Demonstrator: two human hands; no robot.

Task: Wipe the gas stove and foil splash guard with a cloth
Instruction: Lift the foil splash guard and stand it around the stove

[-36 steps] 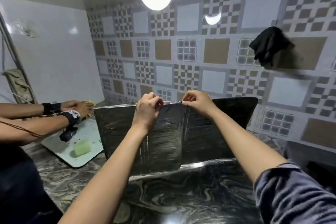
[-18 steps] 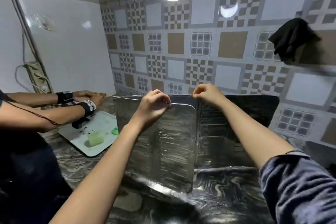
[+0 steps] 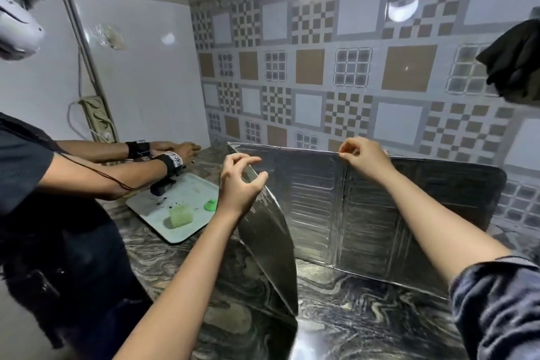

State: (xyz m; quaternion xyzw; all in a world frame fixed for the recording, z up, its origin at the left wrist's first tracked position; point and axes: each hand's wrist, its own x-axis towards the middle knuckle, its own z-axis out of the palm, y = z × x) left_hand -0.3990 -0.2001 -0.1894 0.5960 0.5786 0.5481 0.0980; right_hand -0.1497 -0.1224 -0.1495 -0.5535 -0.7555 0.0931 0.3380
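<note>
Foil splash guard point(image 3: 315, 207) is standing on the marble desk point(image 3: 365, 316), right hand point(image 3: 365, 158) pinching its top edge at a fold, left hand point(image 3: 239, 184) hovering loose-fingered and gripping nothing beside the angled left panel; held at one point, the flimsy guard is probably risking buckling or toppling.

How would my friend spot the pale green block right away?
Look left of the folded silver foil splash guard, to the white rectangular tray. The pale green translucent block sits near the tray's front edge. It is bigger and paler than the small bright green piece beside it.
</note>
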